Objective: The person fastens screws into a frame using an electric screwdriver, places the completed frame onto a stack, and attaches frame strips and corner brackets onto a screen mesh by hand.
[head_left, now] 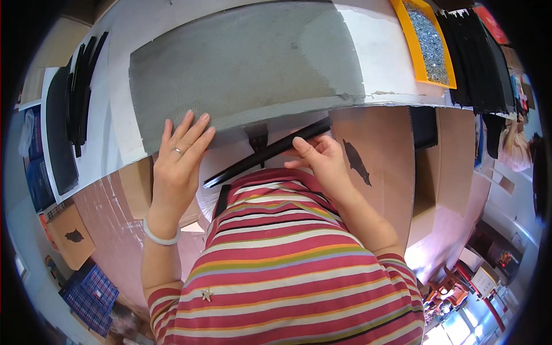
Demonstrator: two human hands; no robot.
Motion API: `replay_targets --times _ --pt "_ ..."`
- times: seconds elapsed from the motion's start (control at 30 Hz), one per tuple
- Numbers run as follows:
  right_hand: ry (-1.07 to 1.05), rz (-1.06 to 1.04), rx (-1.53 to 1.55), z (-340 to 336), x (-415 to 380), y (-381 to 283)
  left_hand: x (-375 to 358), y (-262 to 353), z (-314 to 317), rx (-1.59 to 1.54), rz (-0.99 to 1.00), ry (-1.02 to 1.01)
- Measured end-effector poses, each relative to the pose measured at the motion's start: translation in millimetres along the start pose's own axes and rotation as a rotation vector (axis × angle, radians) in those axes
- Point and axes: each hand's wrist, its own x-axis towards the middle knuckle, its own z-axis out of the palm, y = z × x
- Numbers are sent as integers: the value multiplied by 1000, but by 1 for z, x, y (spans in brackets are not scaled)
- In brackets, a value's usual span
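Observation:
A large grey mesh sheet (241, 63) lies on the white worktable (379, 52), its near edge hanging over the table's front. My left hand (181, 158) rests flat with fingers spread on the sheet's near left edge; it wears a ring and a pale bangle. My right hand (319, 158) pinches a long black strip (259, 158) that runs slantwise under the sheet's front edge, from lower left to upper right. A small black bracket (257, 139) shows just below the sheet's edge, above the strip.
An orange tray (415, 40) of small metal screws sits at the table's far right, beside stacked black parts (480, 63). More black strips (80, 86) lie at the left. Cardboard boxes (443, 167) stand below the table, blue crates (89, 293) at lower left.

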Motion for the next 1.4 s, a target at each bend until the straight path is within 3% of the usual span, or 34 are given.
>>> replay_targets --times 0.37,0.47,0.53,0.57,0.63,0.73,0.77,0.83,0.93,1.0,1.4 --pt "-35 -80 109 4 10 -2 -1 -4 -9 48 23 -37" --pt "7 -103 109 6 11 -3 -2 1 -26 -28 -32 -113" --pt "25 -94 125 4 13 -3 -11 -2 -35 -48 -121 -32" --pt "42 -106 124 2 14 -2 -18 -4 -32 -61 -190 162" --pt "69 -128 136 4 14 -2 -52 -4 -17 -256 -594 505" --pt "53 -140 154 3 14 -3 -85 -5 9 -834 -972 959" --pt "51 -140 148 3 15 -2 -93 -5 14 -933 -1125 932" --pt "36 -160 147 0 17 -1 -96 6 28 -1370 -1227 901" --pt "39 -171 103 -2 18 -2 -76 12 38 -1635 -1240 804" --pt "35 -171 88 0 17 -4 -69 7 44 -1945 -1135 719" --pt "54 -184 119 0 15 -7 -56 5 16 -1796 -1058 490"
